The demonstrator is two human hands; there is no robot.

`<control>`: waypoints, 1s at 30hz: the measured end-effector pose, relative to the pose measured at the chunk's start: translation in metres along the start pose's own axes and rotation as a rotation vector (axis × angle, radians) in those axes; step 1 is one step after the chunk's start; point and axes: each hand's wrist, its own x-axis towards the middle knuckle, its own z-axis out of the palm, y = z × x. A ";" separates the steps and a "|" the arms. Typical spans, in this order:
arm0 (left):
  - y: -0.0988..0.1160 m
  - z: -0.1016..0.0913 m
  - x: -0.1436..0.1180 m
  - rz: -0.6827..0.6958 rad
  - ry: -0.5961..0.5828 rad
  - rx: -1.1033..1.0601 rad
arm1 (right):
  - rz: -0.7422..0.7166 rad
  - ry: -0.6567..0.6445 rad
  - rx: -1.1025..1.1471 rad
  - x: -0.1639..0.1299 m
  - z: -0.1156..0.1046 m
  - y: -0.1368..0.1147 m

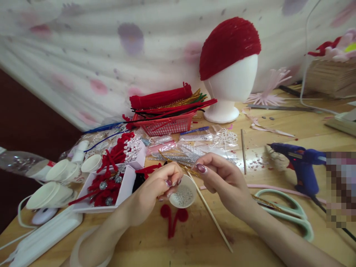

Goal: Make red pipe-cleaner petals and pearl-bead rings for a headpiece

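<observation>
Behind your work, a flowered curtain is hanging across the far side, and a wooden table is spreading beneath everything. At far right of centre, a white head form is standing upright, wearing a red cap. Your left hand and right hand are hovering near the middle, slightly apart. Each is keeping its thumb and fingertips drawn together in a pinch; you are showing too little between them for me to tell what, if anything, either is gripping.

Beyond them, a red basket is carrying bundled stems. A white box of red pieces is sitting to the left. On the right, a blue glue gun is resting farther off than the pale green scissors. A thin stick is slanting toward you beside a cup, which is holding tiny beads just between and below your hands. Nearer you, two red curled pieces are lying side by side. A clear packet beyond your hands is bearing a small dark mark, too tiny to read surely.
</observation>
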 end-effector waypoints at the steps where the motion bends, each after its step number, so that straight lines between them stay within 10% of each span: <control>1: 0.001 0.000 0.001 0.002 -0.012 -0.003 | -0.003 -0.001 0.002 0.000 0.000 0.000; 20: 0.002 0.013 -0.002 0.047 0.131 -0.201 | 0.031 0.001 -0.057 0.001 0.000 0.001; 30: 0.021 0.005 0.005 -0.046 0.081 0.721 | -0.005 0.045 -0.067 0.001 0.000 0.002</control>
